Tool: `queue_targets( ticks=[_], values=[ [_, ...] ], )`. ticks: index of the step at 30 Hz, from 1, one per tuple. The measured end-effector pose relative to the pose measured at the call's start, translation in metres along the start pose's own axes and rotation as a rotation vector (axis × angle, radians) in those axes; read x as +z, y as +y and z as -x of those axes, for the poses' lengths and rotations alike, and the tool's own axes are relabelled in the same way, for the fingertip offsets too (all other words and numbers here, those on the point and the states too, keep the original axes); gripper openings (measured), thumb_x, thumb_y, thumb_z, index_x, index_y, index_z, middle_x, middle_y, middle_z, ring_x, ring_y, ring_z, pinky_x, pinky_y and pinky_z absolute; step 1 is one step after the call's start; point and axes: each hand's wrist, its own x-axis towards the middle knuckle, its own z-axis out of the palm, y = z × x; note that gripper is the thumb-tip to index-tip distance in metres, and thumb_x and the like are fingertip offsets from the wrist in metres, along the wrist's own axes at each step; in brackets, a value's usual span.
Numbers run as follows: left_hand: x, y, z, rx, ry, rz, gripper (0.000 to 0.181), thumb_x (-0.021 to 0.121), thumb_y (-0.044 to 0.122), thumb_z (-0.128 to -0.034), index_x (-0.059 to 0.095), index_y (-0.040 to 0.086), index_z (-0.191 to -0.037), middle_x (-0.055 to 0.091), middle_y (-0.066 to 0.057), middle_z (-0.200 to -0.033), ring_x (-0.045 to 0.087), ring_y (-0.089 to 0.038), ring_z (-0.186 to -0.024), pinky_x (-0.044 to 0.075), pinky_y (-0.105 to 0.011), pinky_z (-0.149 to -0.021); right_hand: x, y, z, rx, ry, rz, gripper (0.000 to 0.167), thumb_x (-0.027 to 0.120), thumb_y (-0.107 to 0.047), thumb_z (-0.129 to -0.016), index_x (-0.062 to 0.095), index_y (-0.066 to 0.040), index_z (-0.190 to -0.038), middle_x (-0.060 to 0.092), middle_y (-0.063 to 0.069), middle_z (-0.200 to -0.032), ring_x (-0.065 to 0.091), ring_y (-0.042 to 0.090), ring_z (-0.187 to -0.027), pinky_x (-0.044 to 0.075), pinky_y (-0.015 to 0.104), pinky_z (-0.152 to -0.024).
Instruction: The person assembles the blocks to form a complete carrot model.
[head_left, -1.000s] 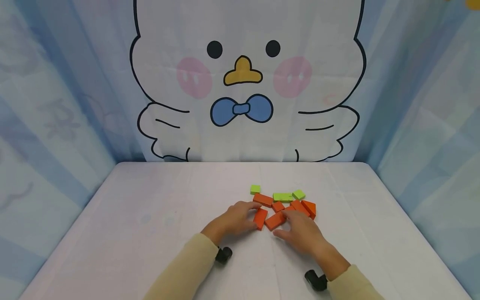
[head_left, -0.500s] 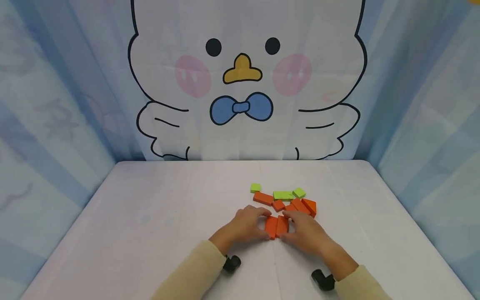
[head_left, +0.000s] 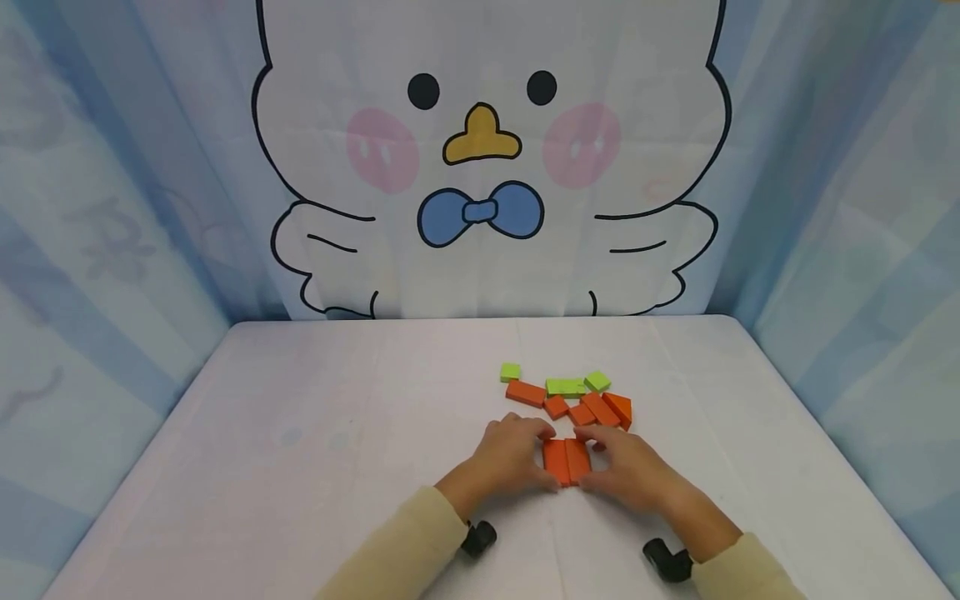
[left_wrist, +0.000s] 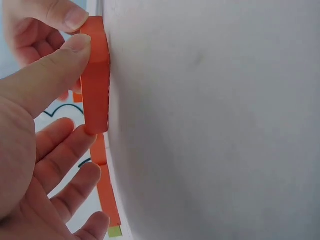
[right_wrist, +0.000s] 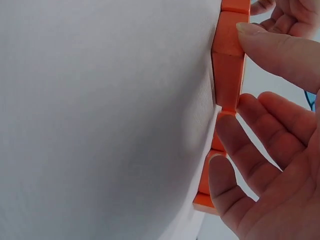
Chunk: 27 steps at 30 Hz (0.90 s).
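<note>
Two flat orange blocks lie side by side on the table, long edges touching, between my hands. The left hand holds the left orange block by its two ends, thumb near and fingertips far. On the other side, the right hand grips the right orange block the same way. In the left wrist view the thumb presses a corner of the orange block, and a fingertip meets its far end. The right wrist view has the thumb on the near end of its orange block.
Beyond the hands lie more orange blocks, among them a rectangular one, a small one and a wedge-like one. Green blocks sit behind: a small one, a long one and another small one. A printed curtain surrounds the white table.
The two orange blocks, apart and slanted a second ago, have been turned and brought together. Both hands have since shifted slightly right and nearer with them.
</note>
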Motion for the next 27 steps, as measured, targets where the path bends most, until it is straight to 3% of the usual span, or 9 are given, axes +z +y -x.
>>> queue_targets(
  ticks=[13, 27],
  values=[
    [0.006, 0.017, 0.002, -0.042, 0.02, -0.034, 0.065, 0.089, 0.05, -0.0715, 0.067, 0.018, -0.124, 0.066, 0.01, -0.107, 0.052, -0.015, -0.1, 0.042, -0.036, -0.086, -0.007, 0.012, 0.004, -0.019, -0.043, -0.001, 0.066, 0.085, -0.023, -0.081, 0.058, -0.011, -0.139, 0.062, 0.002, -0.125, 0.055, 0.023, -0.108, 0.049, 0.049, -0.092],
    [0.007, 0.024, 0.005, -0.058, 0.032, -0.047, 0.066, 0.089, 0.05, -0.0701, 0.068, 0.018, -0.124, 0.067, 0.009, -0.11, 0.053, -0.015, -0.099, 0.042, -0.035, -0.085, -0.007, 0.016, 0.006, -0.037, -0.052, 0.005, 0.064, 0.085, -0.021, -0.081, 0.059, -0.01, -0.138, 0.062, 0.002, -0.124, 0.055, 0.022, -0.105, 0.049, 0.047, -0.091]
  ],
)
